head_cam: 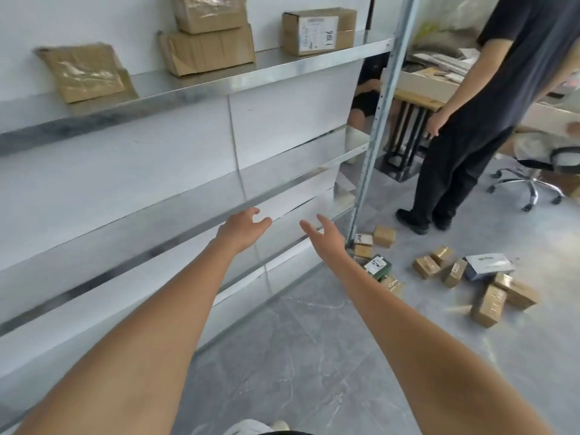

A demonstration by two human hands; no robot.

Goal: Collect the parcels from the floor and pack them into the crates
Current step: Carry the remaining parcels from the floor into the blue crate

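Observation:
Several brown cardboard parcels [488,304] lie scattered on the grey floor at the right, among them a green box [378,266] and a dark blue-and-white box [488,265]. My left hand [243,227] and my right hand [324,237] reach forward in front of the metal shelving, both with fingers spread and holding nothing. My right hand hovers above and to the left of the nearest parcels by the shelf post. No crate is in view.
Metal shelving [194,89] fills the left, with taped cardboard boxes [318,31] on its top shelf. A person in dark clothes [470,127] stands beyond the parcels. An office chair [533,180] and a table [417,95] stand at the far right.

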